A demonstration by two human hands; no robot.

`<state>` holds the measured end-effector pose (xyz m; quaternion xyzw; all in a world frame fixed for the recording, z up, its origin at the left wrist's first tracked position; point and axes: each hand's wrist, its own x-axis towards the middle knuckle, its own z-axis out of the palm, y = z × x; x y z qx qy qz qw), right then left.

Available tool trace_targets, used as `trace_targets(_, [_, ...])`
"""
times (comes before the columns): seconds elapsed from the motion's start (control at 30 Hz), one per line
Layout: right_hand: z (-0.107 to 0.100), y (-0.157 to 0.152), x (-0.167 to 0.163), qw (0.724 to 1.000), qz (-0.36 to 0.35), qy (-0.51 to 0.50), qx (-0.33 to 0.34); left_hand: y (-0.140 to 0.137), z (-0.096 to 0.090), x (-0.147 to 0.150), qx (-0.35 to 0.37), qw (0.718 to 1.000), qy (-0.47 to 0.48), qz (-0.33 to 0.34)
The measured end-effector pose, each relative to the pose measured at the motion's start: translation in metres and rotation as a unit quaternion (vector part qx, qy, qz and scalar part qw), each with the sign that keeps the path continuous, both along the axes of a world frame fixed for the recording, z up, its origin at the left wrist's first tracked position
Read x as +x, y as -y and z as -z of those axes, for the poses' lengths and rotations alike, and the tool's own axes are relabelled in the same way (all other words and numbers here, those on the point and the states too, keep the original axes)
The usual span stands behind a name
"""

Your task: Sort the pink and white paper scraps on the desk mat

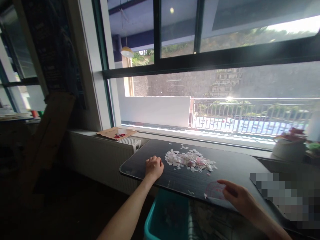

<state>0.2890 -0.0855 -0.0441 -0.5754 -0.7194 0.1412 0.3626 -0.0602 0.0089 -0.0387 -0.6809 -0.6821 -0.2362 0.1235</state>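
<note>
My left hand (154, 166) rests on the dark table (140, 160) near its left front edge, fingers curled into a fist, with nothing showing in it. Just right of it lies a loose heap of small cut paper pieces (187, 159), mostly white with some pinkish ones. Over the front right of the table is my right hand (233, 193), its index finger stretched out to the left and its other fingers partly hidden. That fingertip is close to a faint red round mark (215, 190) on the tabletop. No object is visible in the right hand.
A teal bin (150, 221) stands under the front edge. On the sill at back left, red-handled scissors (120, 135) lie on a brown paper envelope (107, 132) beside a white radiator (100, 160). A potted plant (288, 148) stands right, near a blurred-out flat object (277, 193).
</note>
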Motion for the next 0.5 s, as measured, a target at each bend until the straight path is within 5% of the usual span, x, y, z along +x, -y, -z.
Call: trace_targets(0.5, [0.0042, 0.0105, 0.0092, 0.982, -0.052, -0.171, -0.057, -0.0025, -0.0021, -0.0019, 0.004, 1.0, -0.009, 0.002])
